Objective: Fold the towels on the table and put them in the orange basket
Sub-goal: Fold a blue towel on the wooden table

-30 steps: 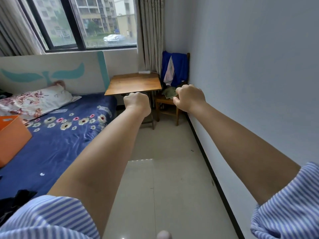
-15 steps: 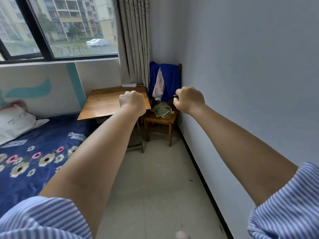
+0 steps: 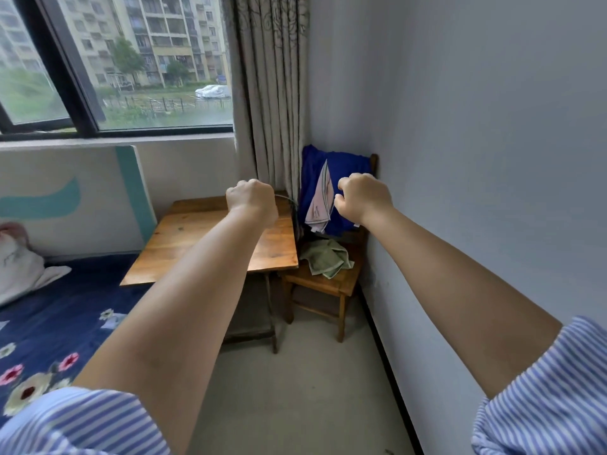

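Observation:
Both my arms stretch forward at chest height. My left hand [image 3: 252, 201] is a closed fist holding nothing, in the air in front of the wooden table [image 3: 197, 244]. My right hand [image 3: 363, 198] is also curled into a fist and holds nothing, in front of the blue cloth [image 3: 341, 165] draped over the chair back. A crumpled green towel [image 3: 326, 257] lies on the seat of the wooden chair [image 3: 331, 284]. A pale striped towel [image 3: 319, 205] hangs over the blue cloth. The tabletop bears no towel. The orange basket is out of view.
A bed with a dark blue flowered cover [image 3: 56, 326] and a pillow [image 3: 16, 264] fills the left side. A window [image 3: 131, 60] and a curtain [image 3: 272, 93] are behind the table. The white wall [image 3: 476, 159] runs along the right, with bare floor [image 3: 295, 389] between it and the bed.
The view has swung right and moved closer to the table and chair; the orange basket on the bed has left the frame. Both fists stay raised and closed.

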`<state>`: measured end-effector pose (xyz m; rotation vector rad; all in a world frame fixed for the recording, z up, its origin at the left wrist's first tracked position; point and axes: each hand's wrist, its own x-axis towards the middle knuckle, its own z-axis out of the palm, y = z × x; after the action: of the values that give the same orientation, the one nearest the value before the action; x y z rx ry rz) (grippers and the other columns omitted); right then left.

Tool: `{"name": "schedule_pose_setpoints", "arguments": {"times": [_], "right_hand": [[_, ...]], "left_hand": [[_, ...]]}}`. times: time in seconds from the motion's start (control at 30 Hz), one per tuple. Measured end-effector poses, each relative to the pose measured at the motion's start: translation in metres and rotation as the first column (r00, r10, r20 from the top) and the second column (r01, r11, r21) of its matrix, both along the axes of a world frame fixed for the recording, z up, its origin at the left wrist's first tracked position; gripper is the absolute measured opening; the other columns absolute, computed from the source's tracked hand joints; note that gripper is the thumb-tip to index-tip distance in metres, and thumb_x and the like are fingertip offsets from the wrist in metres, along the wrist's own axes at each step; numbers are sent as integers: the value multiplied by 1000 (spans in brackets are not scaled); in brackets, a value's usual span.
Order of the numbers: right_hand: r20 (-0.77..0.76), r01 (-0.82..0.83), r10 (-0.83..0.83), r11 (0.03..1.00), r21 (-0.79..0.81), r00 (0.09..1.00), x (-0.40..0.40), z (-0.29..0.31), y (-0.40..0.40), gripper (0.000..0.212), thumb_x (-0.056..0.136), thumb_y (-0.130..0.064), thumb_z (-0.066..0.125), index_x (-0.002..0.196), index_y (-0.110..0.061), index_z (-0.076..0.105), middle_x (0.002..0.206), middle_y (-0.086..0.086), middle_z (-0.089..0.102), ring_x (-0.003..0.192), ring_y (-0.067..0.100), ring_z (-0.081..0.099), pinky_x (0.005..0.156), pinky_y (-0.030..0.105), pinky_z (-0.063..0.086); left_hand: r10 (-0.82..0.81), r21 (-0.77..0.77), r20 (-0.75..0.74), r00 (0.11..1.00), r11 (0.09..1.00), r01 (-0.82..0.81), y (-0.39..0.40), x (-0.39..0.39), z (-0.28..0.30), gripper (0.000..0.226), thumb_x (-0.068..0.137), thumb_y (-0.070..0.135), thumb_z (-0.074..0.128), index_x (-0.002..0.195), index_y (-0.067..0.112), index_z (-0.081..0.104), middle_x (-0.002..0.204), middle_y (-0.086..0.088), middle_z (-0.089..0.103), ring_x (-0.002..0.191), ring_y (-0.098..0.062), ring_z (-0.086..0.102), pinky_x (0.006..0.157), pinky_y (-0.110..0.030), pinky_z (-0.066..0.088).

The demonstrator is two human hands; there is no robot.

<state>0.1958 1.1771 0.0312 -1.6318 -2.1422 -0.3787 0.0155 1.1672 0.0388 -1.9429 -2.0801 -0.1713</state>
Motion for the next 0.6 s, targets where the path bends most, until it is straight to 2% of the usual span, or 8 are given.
{"name": "schedule_pose_setpoints", "arguments": {"times": [0.27, 0.37, 0.6], "right_hand": [[12, 15, -16, 1000, 6, 1000, -15, -15, 185, 26, 90, -18, 43, 103, -2, 59, 105, 15, 61, 99, 30, 54, 70, 30, 36], [-7, 60, -60, 998, -31, 998, -18, -20, 253, 28, 91, -18, 43, 108, -2, 58, 107, 15, 61, 101, 30, 54, 70, 30, 36], [-5, 193, -196, 970, -150, 981, 14, -43, 381, 28, 91, -17, 43, 107, -1, 59, 106, 15, 62, 96, 31, 56, 73, 35, 45]], "left_hand": [[-30, -26, 22, 999, 999, 31, 182, -23, -22, 27, 85, 9, 48, 107, 7, 61, 111, -13, 59, 105, -29, 53, 71, -30, 35], [-77, -79, 28, 997, 994, 79, 253, -30, -27, 23, 84, 8, 47, 101, 7, 62, 109, -13, 60, 102, -29, 54, 71, -31, 37], [-149, -148, 69, 986, 976, 158, 403, -25, -38, 22, 90, 14, 47, 104, 7, 61, 111, -12, 60, 101, -28, 54, 69, -32, 37]]}}
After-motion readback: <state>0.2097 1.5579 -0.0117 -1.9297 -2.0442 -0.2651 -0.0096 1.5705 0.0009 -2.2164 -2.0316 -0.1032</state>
